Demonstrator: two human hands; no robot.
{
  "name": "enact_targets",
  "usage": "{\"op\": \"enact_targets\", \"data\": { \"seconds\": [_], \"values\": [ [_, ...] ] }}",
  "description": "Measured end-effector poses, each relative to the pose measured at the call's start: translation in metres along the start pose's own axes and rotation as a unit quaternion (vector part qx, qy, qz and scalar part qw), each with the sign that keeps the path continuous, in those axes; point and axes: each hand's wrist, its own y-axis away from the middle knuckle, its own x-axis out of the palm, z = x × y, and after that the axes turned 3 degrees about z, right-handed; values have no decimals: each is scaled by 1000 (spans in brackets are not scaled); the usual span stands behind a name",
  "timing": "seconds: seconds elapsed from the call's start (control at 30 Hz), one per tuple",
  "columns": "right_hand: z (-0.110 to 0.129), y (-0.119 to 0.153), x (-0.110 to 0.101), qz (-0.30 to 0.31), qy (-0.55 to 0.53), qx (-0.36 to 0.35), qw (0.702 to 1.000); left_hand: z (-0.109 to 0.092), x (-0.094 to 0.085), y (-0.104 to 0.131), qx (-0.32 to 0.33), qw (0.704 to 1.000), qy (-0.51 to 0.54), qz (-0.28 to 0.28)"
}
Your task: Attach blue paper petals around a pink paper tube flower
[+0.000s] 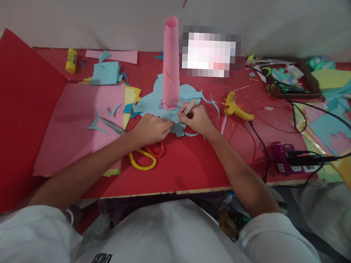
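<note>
A pink paper tube (171, 63) stands upright on a base of light-blue cut paper (147, 101). My right hand (197, 119) is closed around a slim whitish pen (189, 107), its lower end close to the blue paper near the tube's foot. My left hand (152, 129) has its fingers bent together at the near edge of the blue paper, gripping or pressing it; the fingertips are partly hidden. Scissors (142, 159) with yellow and red handles lie beside and partly beneath my left hand and wrist.
Pink sheets (77, 119) lie at left near a red board (21, 121). A glue stick (71, 61) stands behind them. At right are a yellow glue gun (234, 107), a purple box (283, 157) with black cables and a dark tray (299, 90) of scraps.
</note>
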Motion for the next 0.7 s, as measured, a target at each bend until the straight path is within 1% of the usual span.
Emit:
{"op": "enact_targets", "data": {
  "seconds": [0.07, 0.2, 0.3, 0.37, 0.43, 0.57, 0.7],
  "values": [
    [0, 0, 0, -15, 2, 2, 1000, 0, 0, 0, 3, 1000, 3, -2],
    [0, 0, 0, -1, 1, 6, 1000, 1, 1, 0, 10, 1000, 5, -8],
    [0, 0, 0, -14, 6, 4, 1000, 1, 1, 0, 15, 1000, -4, -13],
    [1, 0, 0, -9, 3, 4, 1000, 1, 1, 0, 16, 1000, -7, -16],
    [1, 0, 0, 2, -2, 6, 1000, 1, 1, 0, 16, 1000, -7, -15],
    [2, 0, 0, -11, 4, 11, 1000, 1, 0, 0, 11, 1000, -3, -13],
    [2, 0, 1, 3, 1, 13, 1000, 0, 0, 0, 5, 1000, -6, -3]
  ]
}}
